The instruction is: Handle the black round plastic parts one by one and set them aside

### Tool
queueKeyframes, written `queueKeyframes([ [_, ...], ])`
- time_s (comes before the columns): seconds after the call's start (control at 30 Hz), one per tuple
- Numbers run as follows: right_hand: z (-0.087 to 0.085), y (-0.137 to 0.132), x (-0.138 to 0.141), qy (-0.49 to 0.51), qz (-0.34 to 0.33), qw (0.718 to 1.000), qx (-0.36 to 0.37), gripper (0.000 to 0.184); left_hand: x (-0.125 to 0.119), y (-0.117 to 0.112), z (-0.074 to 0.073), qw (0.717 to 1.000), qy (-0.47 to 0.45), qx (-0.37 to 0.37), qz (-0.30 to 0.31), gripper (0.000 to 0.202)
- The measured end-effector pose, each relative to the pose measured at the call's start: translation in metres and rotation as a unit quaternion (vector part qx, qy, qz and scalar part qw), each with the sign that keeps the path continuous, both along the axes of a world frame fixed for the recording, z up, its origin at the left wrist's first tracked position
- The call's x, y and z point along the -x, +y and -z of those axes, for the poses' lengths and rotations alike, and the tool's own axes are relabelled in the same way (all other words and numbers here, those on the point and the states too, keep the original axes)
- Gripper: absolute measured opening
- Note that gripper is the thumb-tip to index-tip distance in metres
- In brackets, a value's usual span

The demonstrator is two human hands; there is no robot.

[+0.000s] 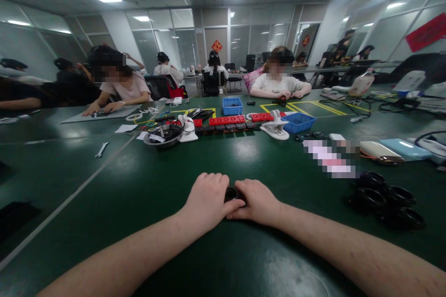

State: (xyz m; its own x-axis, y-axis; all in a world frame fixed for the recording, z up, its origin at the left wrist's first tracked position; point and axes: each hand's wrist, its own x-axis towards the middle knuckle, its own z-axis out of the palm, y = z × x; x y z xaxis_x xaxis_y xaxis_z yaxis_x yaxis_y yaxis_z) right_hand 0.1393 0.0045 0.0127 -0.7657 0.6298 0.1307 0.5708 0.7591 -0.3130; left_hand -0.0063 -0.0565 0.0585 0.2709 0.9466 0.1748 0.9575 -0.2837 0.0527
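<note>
Close in front of me, a small round black part [231, 193] with a ring-like rim sits between my two hands over the green table. My left hand [210, 199] is closed around its left side, thumb stretched across the near edge. From the right, my right hand [256, 202] grips the same part, its fingers curled round it. Most of the part is covered by the fingers, so its full shape is hidden. Several similar black ring-shaped parts [369, 198] lie in a cluster to the right of my right forearm.
Across the green table [156, 176] run red power strips [226, 119], near a clear bowl of cables [163, 137], a white clip stand [275, 126] and blue bins [298, 122]. A wrench [101, 149] lies left. Two people [280, 76] [120, 81] work opposite.
</note>
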Motion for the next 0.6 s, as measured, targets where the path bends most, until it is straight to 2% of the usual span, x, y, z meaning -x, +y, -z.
queueKeyframes([
  [0.17, -0.004, 0.013, -0.008, 0.061, -0.118, 0.987, 0.086, 0.064, 0.019, 0.004, -0.014, 0.984, -0.097, 0.054, 0.140, 0.026],
  [0.3, -0.006, 0.022, -0.011, 0.052, -0.161, 0.976, 0.135, 0.052, 0.027, 0.007, -0.020, 0.962, -0.113, 0.113, 0.221, 0.035],
  [0.43, -0.005, 0.026, -0.009, 0.033, -0.157, 0.977, 0.139, 0.034, 0.030, 0.010, -0.018, 0.954, -0.122, 0.151, 0.230, 0.038],
  [0.6, -0.002, 0.021, -0.007, 0.051, -0.113, 0.981, 0.150, 0.037, 0.025, 0.010, -0.016, 0.964, -0.119, 0.142, 0.193, 0.033],
])
